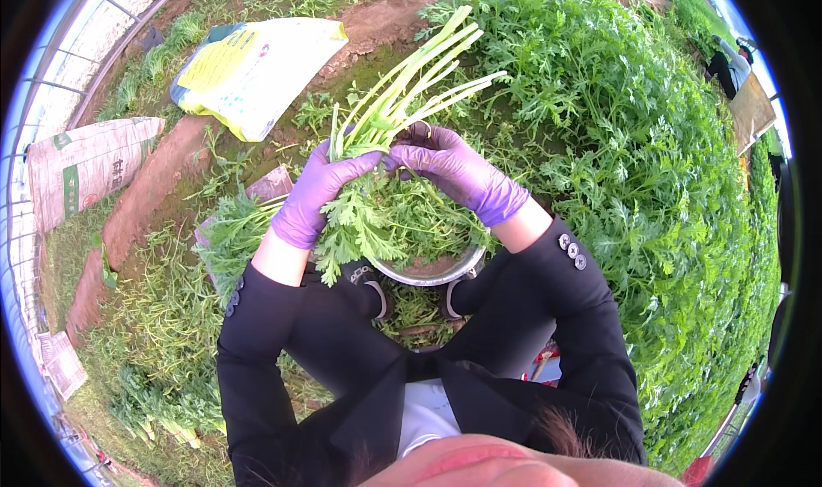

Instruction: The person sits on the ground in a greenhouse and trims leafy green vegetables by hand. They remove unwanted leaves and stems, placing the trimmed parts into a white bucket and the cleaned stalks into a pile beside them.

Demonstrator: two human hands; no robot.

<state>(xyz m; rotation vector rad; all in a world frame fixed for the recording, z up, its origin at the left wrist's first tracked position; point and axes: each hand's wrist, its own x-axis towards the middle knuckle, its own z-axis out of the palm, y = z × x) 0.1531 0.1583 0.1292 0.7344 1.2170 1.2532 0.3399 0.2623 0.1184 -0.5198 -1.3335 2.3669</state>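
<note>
My left hand (321, 185), in a purple glove, is closed around a bunch of leafy greens (379, 118), its pale stems pointing up and to the right and its lobed leaves hanging below. My right hand (456, 169), gloved alike, touches the bunch from the right with thumb and fingers together; whether it grips a stem or leaf is hidden. Beneath the hands, between my feet, stands a round metal basin (443, 278) with loose greens in it. A pile of cut greens (234, 230) lies left of my left hand.
A white and yellow plastic sack (270, 70) lies at the upper left, a woven sack (96, 166) farther left. Tied bundles of greens (167, 410) lie at the lower left. Dense growing greens (616, 134) fill the right side. Another person (732, 66) sits at the far upper right.
</note>
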